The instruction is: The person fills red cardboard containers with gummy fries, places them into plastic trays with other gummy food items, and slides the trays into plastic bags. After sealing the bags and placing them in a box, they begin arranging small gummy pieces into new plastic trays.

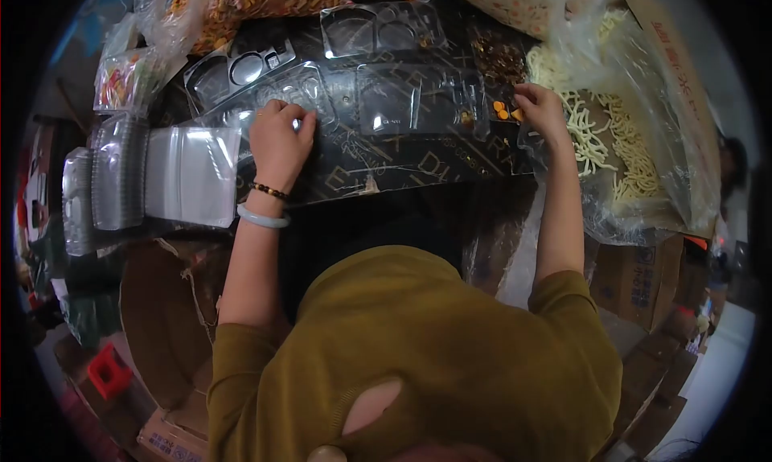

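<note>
Over the left part of the dark printed table (pixel 418 160), my left hand (pixel 283 136) has its fingers curled beside a clear plastic tray (pixel 301 84); a small shiny spot shows at the fingers, too small to name. My right hand (pixel 537 112) is at the right, its thumb and fingertips pressed together next to small orange pieces (pixel 503 110); anything between them is hidden. Another clear tray (pixel 410 100) lies between the hands, with a few small yellowish pieces at its right end. Small brown pieces (pixel 498 58) lie behind my right hand.
Stacked clear lids (pixel 191 175) and nested plastic trays (pixel 119 172) stand at the left. More clear trays (pixel 378 29) lie behind. A bag of orange pieces (pixel 269 0) is at the back, pale noodle-like strands (pixel 635 148) at the right. Cardboard boxes (pixel 639 281) stand below.
</note>
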Available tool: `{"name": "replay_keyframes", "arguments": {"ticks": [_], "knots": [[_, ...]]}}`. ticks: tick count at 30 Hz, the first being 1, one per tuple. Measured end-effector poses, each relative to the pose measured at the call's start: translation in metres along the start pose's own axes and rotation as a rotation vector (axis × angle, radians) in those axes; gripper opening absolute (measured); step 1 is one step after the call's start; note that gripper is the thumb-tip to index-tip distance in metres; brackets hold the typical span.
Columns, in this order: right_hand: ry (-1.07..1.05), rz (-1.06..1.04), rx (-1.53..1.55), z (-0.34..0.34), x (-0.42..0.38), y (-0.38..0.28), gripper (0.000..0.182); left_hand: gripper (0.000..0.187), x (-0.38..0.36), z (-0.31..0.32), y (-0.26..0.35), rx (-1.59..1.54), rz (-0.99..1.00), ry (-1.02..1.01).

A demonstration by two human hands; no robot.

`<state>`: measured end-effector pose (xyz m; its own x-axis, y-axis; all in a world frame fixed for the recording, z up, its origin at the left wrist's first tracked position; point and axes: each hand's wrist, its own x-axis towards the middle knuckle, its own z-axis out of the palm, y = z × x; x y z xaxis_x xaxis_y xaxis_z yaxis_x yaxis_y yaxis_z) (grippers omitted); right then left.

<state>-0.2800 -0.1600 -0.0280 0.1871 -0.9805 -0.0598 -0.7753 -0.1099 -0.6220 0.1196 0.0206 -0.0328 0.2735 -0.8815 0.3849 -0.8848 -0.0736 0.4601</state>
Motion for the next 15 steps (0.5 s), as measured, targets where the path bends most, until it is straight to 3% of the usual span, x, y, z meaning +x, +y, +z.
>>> {"name": "replay_keyframes", "arguments": {"ticks": [4, 5, 6, 10, 13, 15], "knots": [[-0.029, 0.012, 0.055, -0.003, -0.007, -0.004, 0.028, 0.017, 0.001, 0.002, 0.005, 0.131, -0.006, 0.038], [-0.048, -0.027, 0.015, 0.001, -0.008, -0.001, 0.028, 0.018, 0.001, 0.002, 0.0, 0.083, 0.038, 0.056], [0.005, -0.196, -0.016, 0.006, -0.009, 0.006, 0.028, 0.016, -0.001, 0.004, -0.005, 0.02, 0.051, 0.062], [-0.029, -0.137, -0.173, 0.008, 0.0, 0.014, 0.028, 0.005, -0.005, -0.005, -0.017, -0.222, 0.038, -0.008], [0.109, -0.189, 0.008, 0.014, -0.005, 0.002, 0.03, 0.005, -0.005, -0.013, -0.015, -0.247, -0.034, -0.046], [0.173, -0.295, 0.089, 0.028, 0.003, -0.019, 0.027, 0.009, -0.006, -0.012, -0.021, -0.21, 0.06, -0.032]]}}
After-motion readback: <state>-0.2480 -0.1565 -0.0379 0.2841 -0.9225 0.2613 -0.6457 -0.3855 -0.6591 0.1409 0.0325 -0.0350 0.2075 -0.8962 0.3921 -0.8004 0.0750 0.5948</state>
